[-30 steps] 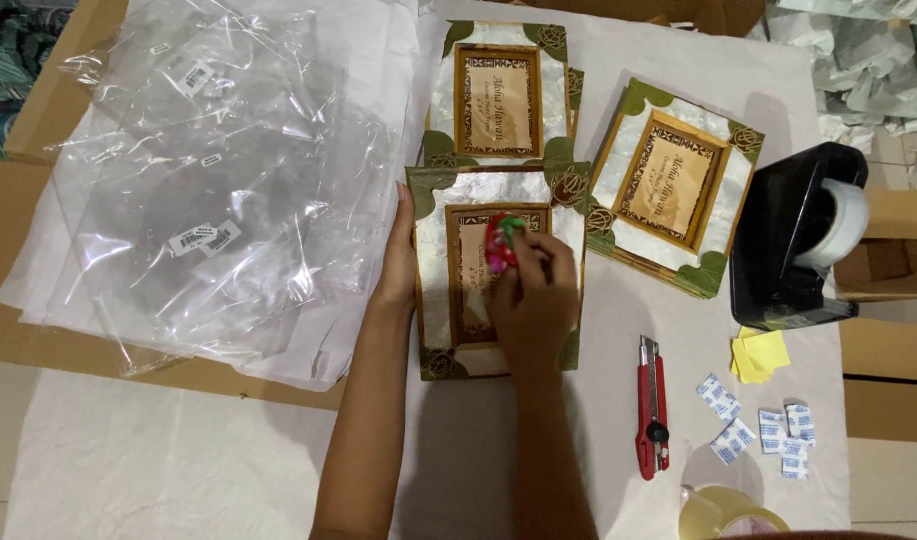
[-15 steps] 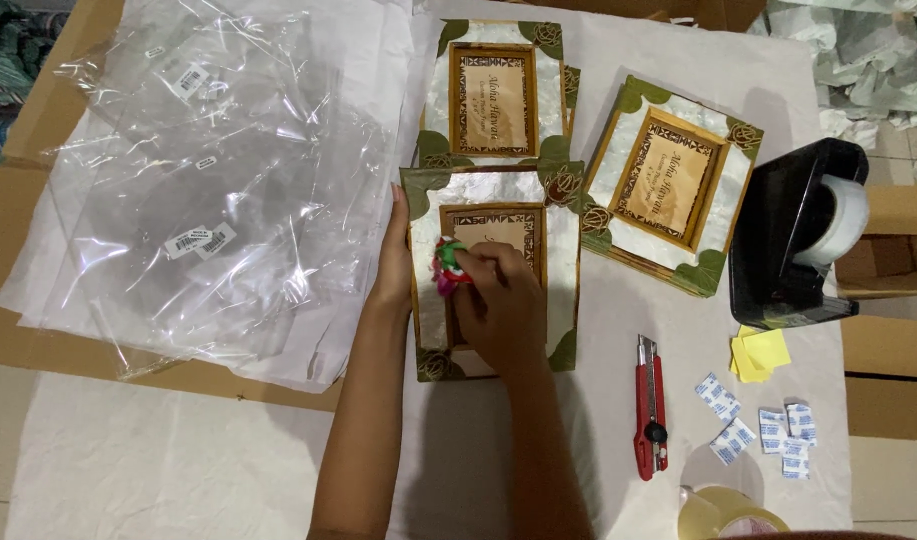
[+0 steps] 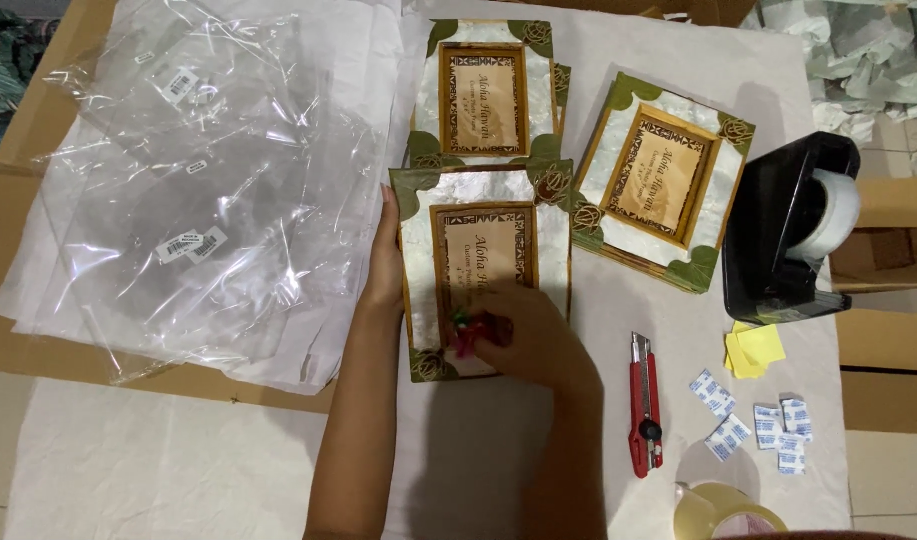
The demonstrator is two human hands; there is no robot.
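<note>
1. My left hand lies flat and open against the left edge of the picture frame, and it steadies the frame on the white paper that covers the table.
2. My right hand is closed around a small red and green cloth, and it presses the cloth on the lower part of the frame, near its bottom left corner.
3. This frame lies near the middle of the table. It has a pearly white border with green corners.
4. Two more frames lie behind it: one at the far edge, touching it, and one tilted, just beside it on the right.
5. A pile of clear plastic bags covers the left side of the table.
6. A red utility knife lies to the right of my right arm.
7. Near the right edge stand a black tape dispenser and yellow sticky notes.
8. Small white packets lie near the near right corner.
</note>
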